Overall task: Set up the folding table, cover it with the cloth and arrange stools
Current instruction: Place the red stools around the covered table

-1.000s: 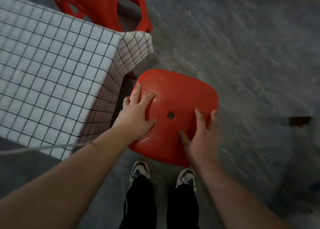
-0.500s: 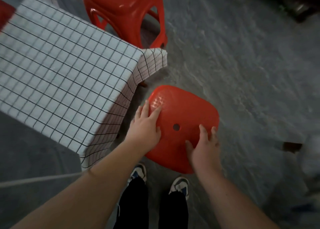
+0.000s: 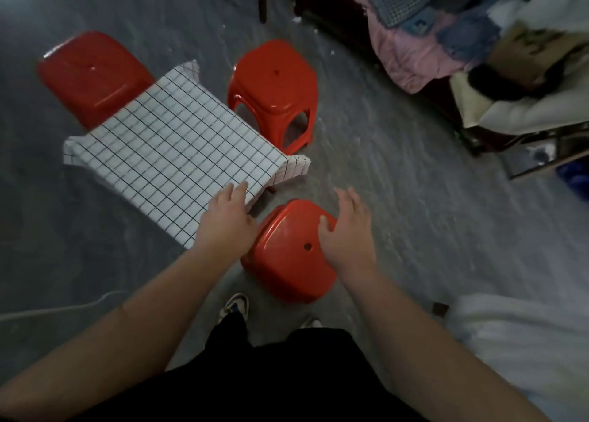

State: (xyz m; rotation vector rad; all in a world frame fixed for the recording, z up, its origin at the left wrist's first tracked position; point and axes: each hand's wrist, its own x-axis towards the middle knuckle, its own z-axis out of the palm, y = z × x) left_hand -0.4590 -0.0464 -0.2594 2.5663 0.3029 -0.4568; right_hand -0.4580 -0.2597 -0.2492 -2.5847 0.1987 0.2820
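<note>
hands (image 3: 227, 222) (image 3: 349, 229) (fingers relaxed) over near red stool (image 3: 288, 252), beside checked-cloth table (image 3: 165, 154)

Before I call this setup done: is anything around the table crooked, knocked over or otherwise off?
Nothing stands out. The white black-grid cloth lies flat over the small table, corners hanging. Three red plastic stools stand upright at three sides. Both hands hover open over the nearest stool.
</note>
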